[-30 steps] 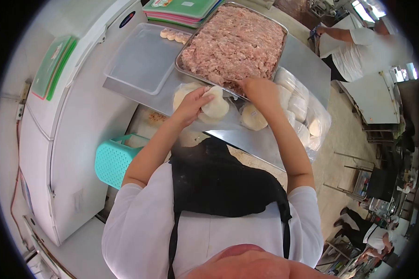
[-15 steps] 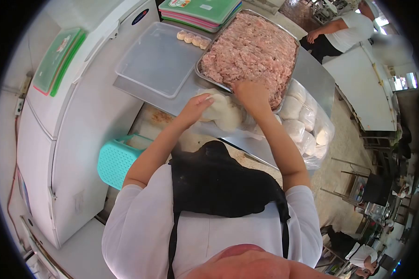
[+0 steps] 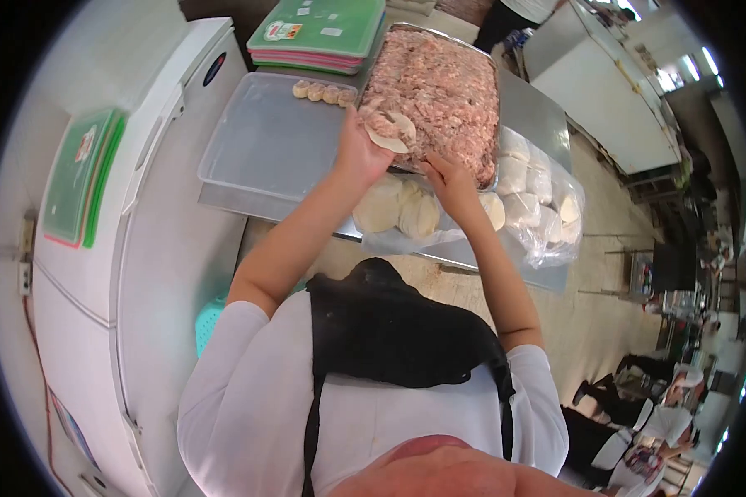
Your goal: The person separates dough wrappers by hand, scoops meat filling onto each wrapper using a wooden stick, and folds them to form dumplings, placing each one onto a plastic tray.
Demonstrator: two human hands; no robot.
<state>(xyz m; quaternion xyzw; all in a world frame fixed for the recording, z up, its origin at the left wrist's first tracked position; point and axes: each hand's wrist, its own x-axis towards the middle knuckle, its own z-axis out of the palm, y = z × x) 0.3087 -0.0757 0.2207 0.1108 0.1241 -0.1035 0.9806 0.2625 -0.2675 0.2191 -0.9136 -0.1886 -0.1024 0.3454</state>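
My left hand [image 3: 363, 151] holds a round dough wrapper [image 3: 399, 142] over the near left corner of the meat tray. A lump of minced meat lies on the wrapper. My right hand [image 3: 452, 184] is at the near edge of the tray, fingers pinched together; what they hold, if anything, is too small to make out. Pink minced meat [image 3: 443, 87] fills the metal tray [image 3: 498, 108]. Stacks of pale wrappers [image 3: 377, 207] lie below my hands on plastic. A row of several filled dumplings [image 3: 323, 93] sits at the far edge of a translucent plastic tray [image 3: 261, 145].
Bagged wrapper stacks [image 3: 526, 195] lie on the right of the metal table [image 3: 539, 99]. Green-lidded containers [image 3: 315, 37] are piled behind the plastic tray. A white refrigerator [image 3: 170, 207] stands left, a turquoise basket [image 3: 209, 327] below. Other people are at lower right and top.
My left hand has lifted the wrapper up to the tray's corner, and meat now lies on it. My right hand has drawn back slightly from the meat. The camera view has shifted.
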